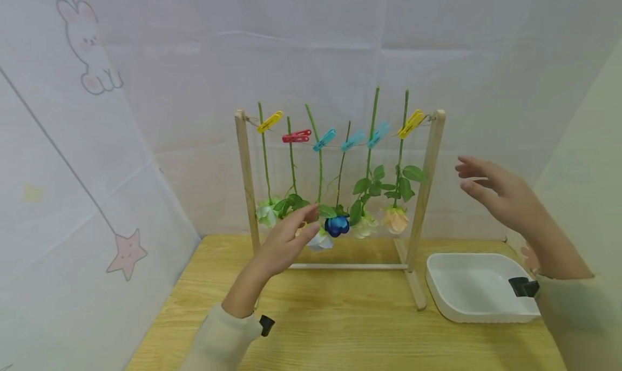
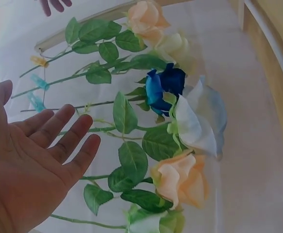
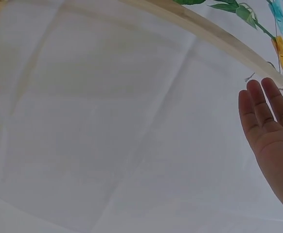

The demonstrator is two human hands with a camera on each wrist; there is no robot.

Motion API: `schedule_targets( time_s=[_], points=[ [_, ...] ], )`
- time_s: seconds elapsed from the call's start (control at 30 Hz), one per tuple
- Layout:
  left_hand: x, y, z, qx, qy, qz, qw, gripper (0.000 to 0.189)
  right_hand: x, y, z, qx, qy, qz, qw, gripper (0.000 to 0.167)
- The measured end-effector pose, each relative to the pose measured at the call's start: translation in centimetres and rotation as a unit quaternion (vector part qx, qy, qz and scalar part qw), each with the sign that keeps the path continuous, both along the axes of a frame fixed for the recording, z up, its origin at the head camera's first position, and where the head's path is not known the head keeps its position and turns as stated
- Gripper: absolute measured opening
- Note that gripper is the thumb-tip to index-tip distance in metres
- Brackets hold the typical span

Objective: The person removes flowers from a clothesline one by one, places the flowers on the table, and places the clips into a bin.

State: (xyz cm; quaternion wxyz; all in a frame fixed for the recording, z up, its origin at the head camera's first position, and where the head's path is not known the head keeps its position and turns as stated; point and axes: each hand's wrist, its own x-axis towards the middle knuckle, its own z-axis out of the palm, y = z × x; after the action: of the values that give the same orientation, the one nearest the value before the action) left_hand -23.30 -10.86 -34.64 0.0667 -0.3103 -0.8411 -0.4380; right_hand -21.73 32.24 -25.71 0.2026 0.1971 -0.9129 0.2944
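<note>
Several roses hang heads-down by their green stems from a string across a wooden frame [image 1: 427, 182]. They include a blue rose [image 1: 337, 226], a peach rose [image 1: 396, 220] and a white rose [image 2: 202, 116]. Two yellow clothespins, a red clothespin [image 1: 296, 136] and three blue ones pinch the stems to the string. My left hand [image 1: 286, 244] is in front of the lower flowers, its fingers extended and holding nothing. To the right of the frame, my right hand [image 1: 502, 195] is raised in the air with relaxed fingers and nothing in its grasp.
A white basin [image 1: 481, 312] stands on the wooden table [image 1: 340, 333], right of the frame's foot. Pale printed cloth [image 1: 170, 79] hangs behind and to the left, with a bunny and a pink star on it.
</note>
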Motion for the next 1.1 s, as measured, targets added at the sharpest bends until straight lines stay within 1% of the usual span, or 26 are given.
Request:
schedule_targets(
  time_s=[0.17, 0.33, 0.47, 0.57, 0.77, 0.87, 1.03, 1.1],
  points=[
    [-0.4, 1.2, 0.6, 0.000, 0.002, -0.004, 1.0000, 0.055, -0.3, -0.4, 1.2, -0.001, -0.005, -0.001, 1.0000, 0.057],
    [-1.0, 2.5, 1.3, 0.006, 0.000, -0.022, 0.9997, 0.056, -0.8, -0.6, 2.1, -0.002, -0.003, 0.005, 1.0000, 0.058],
    [-1.7, 3.7, 1.7, 0.017, -0.003, -0.033, 0.9993, 0.056, -1.2, -0.6, 2.8, -0.003, 0.000, 0.008, 1.0000, 0.057],
    [-2.2, 4.7, 2.0, 0.030, -0.011, -0.045, 0.9985, 0.056, -1.5, -0.7, 3.4, -0.005, -0.003, 0.006, 1.0000, 0.056],
    [-3.3, 6.4, 3.0, 0.047, -0.030, -0.066, 0.9963, 0.064, -2.0, -1.0, 5.0, -0.007, -0.021, -0.006, 0.9997, 0.055],
    [-3.8, 7.3, 3.5, 0.062, -0.039, -0.082, 0.9939, 0.067, -2.3, -1.2, 5.7, -0.006, -0.020, -0.010, 0.9997, 0.055],
    [-4.4, 8.4, 4.2, 0.104, -0.062, -0.125, 0.9848, 0.065, -2.8, -1.4, 6.9, -0.013, -0.029, -0.010, 0.9995, 0.054],
    [-4.5, 8.8, 4.5, 0.113, -0.067, -0.136, 0.9820, 0.064, -3.1, -1.4, 7.5, -0.015, -0.033, -0.012, 0.9993, 0.055]
  ],
)
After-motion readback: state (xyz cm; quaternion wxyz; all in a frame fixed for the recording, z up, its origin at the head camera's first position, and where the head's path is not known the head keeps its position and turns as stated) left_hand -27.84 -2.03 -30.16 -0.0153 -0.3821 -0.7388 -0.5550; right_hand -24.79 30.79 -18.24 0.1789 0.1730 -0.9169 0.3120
